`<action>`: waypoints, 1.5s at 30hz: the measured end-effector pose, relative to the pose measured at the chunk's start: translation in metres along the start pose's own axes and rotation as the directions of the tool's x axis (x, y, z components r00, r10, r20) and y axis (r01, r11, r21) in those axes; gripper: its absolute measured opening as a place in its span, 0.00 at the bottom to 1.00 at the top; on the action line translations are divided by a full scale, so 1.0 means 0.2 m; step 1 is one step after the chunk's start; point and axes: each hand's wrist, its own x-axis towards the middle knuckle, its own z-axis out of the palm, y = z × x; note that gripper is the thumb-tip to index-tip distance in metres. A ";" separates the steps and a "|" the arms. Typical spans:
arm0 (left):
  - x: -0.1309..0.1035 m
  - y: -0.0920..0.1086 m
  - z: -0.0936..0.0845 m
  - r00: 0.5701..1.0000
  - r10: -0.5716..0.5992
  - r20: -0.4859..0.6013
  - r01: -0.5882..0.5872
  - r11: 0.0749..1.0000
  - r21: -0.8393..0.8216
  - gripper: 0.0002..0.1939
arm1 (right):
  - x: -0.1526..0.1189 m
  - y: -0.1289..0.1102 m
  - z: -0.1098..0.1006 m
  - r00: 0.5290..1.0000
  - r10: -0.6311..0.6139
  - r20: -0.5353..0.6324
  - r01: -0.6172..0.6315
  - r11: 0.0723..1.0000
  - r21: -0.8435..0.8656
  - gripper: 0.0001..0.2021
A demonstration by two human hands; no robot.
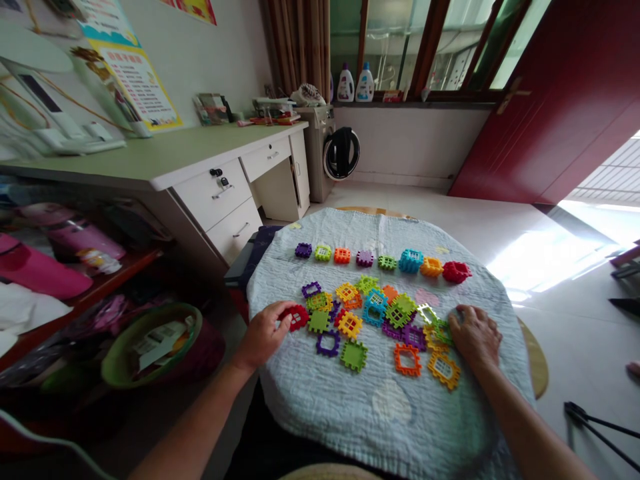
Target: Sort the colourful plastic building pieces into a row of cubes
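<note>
At the left of the cloth, my left hand is closed, its thumb and fingertips pinching the edge of a red plastic building tile with a window pattern. My right hand lies palm down on the cloth at the right, its fingers extended and nothing visible in it. Close to its thumb is a green notched tile. Between my hands spread loose interlocking tiles, among them a light green square, a purple frame, an orange frame, a blue tile and a yellow window tile.
Stacks of tiles sorted by colour stand in a row behind, from a purple stack to a red stack. Pale blue cloth covers the round table. A bin stands left, a desk beyond, a tripod leg right.
</note>
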 end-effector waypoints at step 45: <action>0.12 -0.08 0.00 0.972 -0.070 0.223 -0.031 0.907 0.419 0.15 | 0.00 0.00 0.00 1.000 -0.012 -0.016 0.012 1.000 0.007 0.21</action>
